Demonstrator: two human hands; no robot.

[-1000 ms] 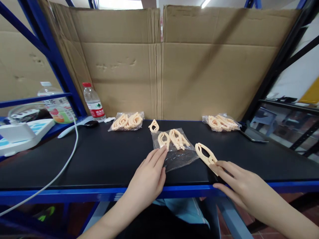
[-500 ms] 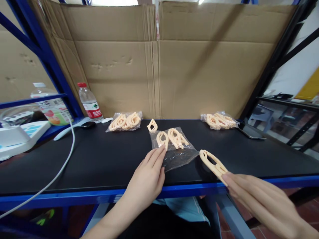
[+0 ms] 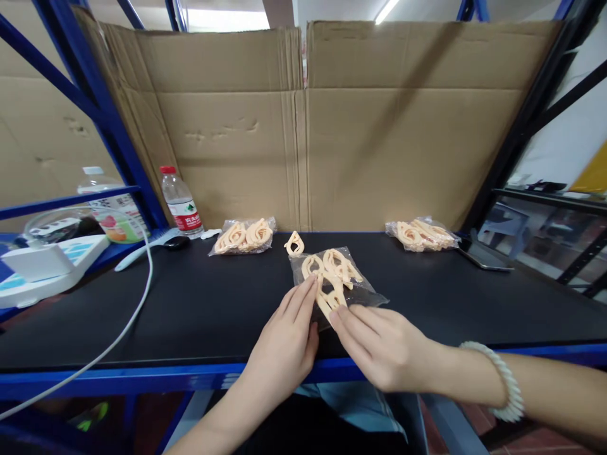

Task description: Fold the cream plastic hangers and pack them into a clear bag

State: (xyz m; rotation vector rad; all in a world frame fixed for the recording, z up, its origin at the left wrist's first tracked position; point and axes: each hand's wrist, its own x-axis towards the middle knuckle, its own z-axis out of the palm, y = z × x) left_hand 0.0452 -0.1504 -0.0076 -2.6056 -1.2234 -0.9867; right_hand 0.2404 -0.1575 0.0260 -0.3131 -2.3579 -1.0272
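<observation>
A clear plastic bag [image 3: 372,296] lies at the middle of the black table, with cream folding hangers [image 3: 337,264] in it. My left hand [image 3: 289,335] rests at the bag's near left edge, its fingers closed against the plastic. Pinched between the thumb and fingers of my right hand [image 3: 379,341] is another cream hanger [image 3: 331,296], which lies over the bag, its far end beside my left fingertips. How far it reaches into the bag I cannot tell. One loose cream piece [image 3: 294,244] lies just behind the bag.
Filled bags of cream hangers lie at the back left [image 3: 244,236] and back right [image 3: 422,234]. A red-capped bottle [image 3: 183,205], a black-and-white utensil [image 3: 147,248] and a white cable [image 3: 137,309] are on the left. A dark flat device [image 3: 486,256] lies at the right. Cardboard [image 3: 403,145] stands behind.
My right hand has brought its hanger leftward from the table's right part to the bag. My left hand has stayed at the bag. The view has tipped up slightly.
</observation>
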